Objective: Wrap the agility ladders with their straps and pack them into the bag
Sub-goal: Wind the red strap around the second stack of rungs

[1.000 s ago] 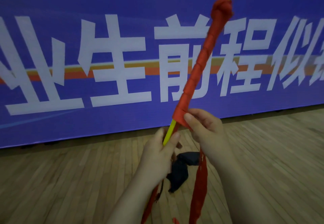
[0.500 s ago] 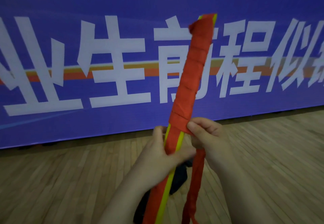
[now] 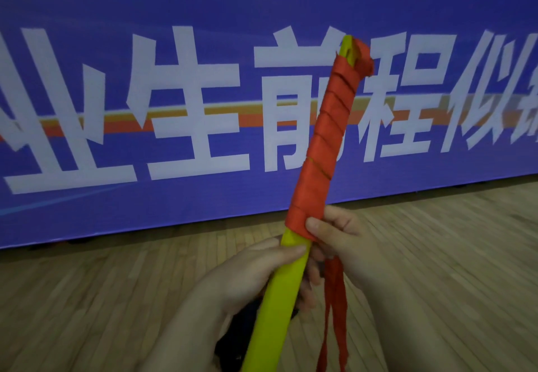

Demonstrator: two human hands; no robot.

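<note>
I hold a bundle of yellow ladder rungs (image 3: 279, 296) upright and tilted to the right in front of me. A red strap (image 3: 323, 138) is wound in a spiral around its upper half, up to the top end. My left hand (image 3: 247, 278) grips the bare yellow part below the winding. My right hand (image 3: 340, 240) pinches the lowest red turn against the bundle with its thumb. The loose red strap tails (image 3: 334, 313) hang down below my right hand. A dark bag (image 3: 233, 339) lies on the floor behind my left wrist, mostly hidden.
A long blue banner (image 3: 145, 51) with large white characters and an orange stripe stands along the back. Wooden gym floor (image 3: 451, 255) stretches out on both sides.
The bundle has turned in my hands, so its broad yellow face now shows below the winding. My right hand has brought the strap around once more at the lower edge of the wrap.
</note>
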